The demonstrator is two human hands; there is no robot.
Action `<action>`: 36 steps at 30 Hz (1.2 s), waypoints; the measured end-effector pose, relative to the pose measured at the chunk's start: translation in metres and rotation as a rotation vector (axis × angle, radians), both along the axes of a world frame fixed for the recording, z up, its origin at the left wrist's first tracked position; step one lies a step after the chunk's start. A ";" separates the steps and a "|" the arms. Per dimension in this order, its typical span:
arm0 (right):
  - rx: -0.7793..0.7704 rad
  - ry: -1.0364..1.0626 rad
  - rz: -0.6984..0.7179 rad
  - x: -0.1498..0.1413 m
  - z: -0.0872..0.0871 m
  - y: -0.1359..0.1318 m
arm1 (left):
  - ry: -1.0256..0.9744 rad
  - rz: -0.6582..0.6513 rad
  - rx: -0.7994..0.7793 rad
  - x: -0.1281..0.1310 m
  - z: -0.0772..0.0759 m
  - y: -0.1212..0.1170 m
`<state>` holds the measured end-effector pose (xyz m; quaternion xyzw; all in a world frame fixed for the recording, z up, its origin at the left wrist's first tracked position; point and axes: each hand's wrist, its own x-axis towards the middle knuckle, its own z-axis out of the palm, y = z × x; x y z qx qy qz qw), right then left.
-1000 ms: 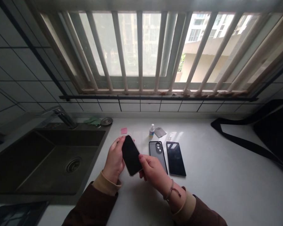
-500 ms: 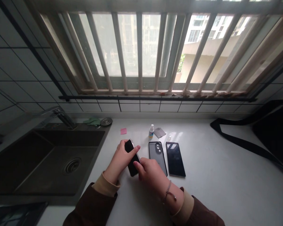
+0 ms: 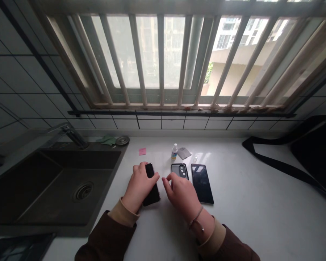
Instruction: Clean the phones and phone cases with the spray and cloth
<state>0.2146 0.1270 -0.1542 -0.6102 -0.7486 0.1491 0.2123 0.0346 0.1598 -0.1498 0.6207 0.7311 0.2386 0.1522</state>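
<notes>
A black phone (image 3: pixel 151 185) lies flat on the white counter (image 3: pixel 247 203), and my left hand (image 3: pixel 139 186) rests on top of it with the fingers curled over its left side and top. My right hand (image 3: pixel 181 191) hovers just to the right of it, fingers apart and empty, partly covering a grey phone case (image 3: pixel 179 170) with a camera cut-out. A second dark phone (image 3: pixel 202 182) lies screen-up beside the case.
A dark sink (image 3: pixel 57 185) with a tap (image 3: pixel 70 135) lies to the left. A small dropper bottle (image 3: pixel 174 152), a grey cloth (image 3: pixel 184 153) and a pink note (image 3: pixel 142 151) sit near the wall. A black bag with a strap (image 3: pixel 301 159) occupies the right.
The black phone was held up in both hands; it now lies on the counter under my left hand. My right hand let go and moved right, over the case.
</notes>
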 end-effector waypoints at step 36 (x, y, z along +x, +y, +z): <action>0.007 -0.263 -0.310 0.001 -0.005 0.004 | 0.239 -0.080 0.118 0.032 -0.027 0.004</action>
